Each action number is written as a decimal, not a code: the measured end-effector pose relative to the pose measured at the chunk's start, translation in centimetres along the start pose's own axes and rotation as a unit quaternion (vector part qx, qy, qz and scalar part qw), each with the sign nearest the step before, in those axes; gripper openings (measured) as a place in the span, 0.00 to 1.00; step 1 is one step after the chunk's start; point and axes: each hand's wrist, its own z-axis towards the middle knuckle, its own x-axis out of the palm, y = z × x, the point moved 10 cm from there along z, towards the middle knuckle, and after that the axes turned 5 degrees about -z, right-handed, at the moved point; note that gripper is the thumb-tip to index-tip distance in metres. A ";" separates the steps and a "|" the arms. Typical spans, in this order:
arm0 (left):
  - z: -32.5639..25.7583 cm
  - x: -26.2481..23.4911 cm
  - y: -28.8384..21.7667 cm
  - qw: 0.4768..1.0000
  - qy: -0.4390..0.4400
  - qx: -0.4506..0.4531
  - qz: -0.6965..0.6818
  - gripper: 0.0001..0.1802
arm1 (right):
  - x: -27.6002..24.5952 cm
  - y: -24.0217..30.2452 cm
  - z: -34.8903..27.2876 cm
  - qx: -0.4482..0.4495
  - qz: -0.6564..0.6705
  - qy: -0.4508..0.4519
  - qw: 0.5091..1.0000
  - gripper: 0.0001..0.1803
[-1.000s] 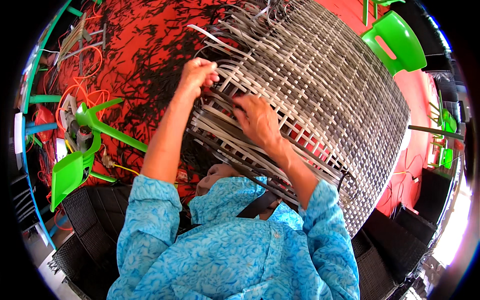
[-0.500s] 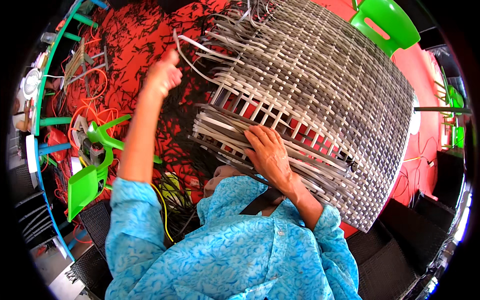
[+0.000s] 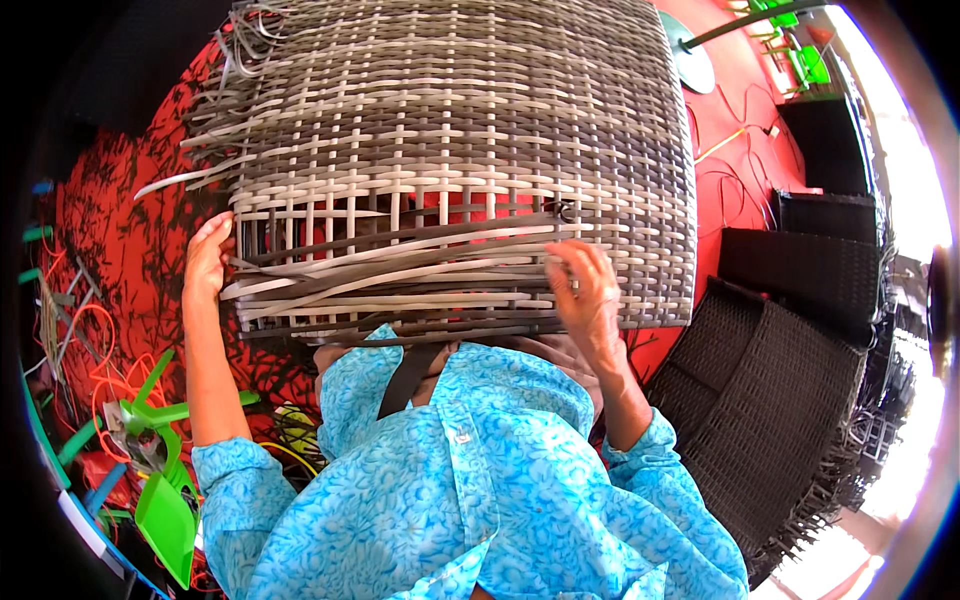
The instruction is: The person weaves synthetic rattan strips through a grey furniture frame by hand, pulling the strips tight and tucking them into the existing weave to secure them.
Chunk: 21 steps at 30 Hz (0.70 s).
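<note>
A grey woven panel (image 3: pixel 450 130) of flat plastic strips lies before me, with a gap of bare cross-strips in its lower part. Below the gap, a bundle of loose grey strips (image 3: pixel 400 270) runs across it. At the panel's left edge is my left hand (image 3: pixel 206 258), fingers bent in against the edge; what they hold is hidden. My right hand (image 3: pixel 588 295) is over the right end of the loose strips, its thumb and fingertips drawn close together. Whether a strip is between them is too small to tell.
Frayed strip ends (image 3: pixel 240 60) hang off the panel's upper left. Dark woven pieces (image 3: pixel 760 400) stack at the right. A green plastic chair (image 3: pixel 168 520) and orange cords lie at the left, and dark scraps cover the red floor (image 3: pixel 130 210). A round base with a pole (image 3: pixel 690 60) stands behind.
The view has swung right, and the panel now sits squarely in front. My left hand has come from the air down to the panel's left edge. My right hand has shifted to the strips' right end.
</note>
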 end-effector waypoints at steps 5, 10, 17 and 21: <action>-0.1 0.3 1.7 0.997 0.020 -0.067 0.017 0.16 | -0.8 -7.0 -0.2 0.183 0.015 0.016 0.983 0.12; -0.4 1.3 2.0 0.994 0.016 -0.065 -0.085 0.27 | 1.3 -9.4 1.2 0.197 0.032 0.017 0.980 0.16; 2.3 -3.1 3.3 0.989 -0.061 -0.039 -0.130 0.22 | 3.3 -10.7 1.9 0.302 0.238 0.061 0.921 0.16; 1.4 -2.2 1.0 0.985 -0.076 0.022 -0.151 0.14 | 4.2 -11.4 2.8 0.323 0.214 0.152 0.909 0.16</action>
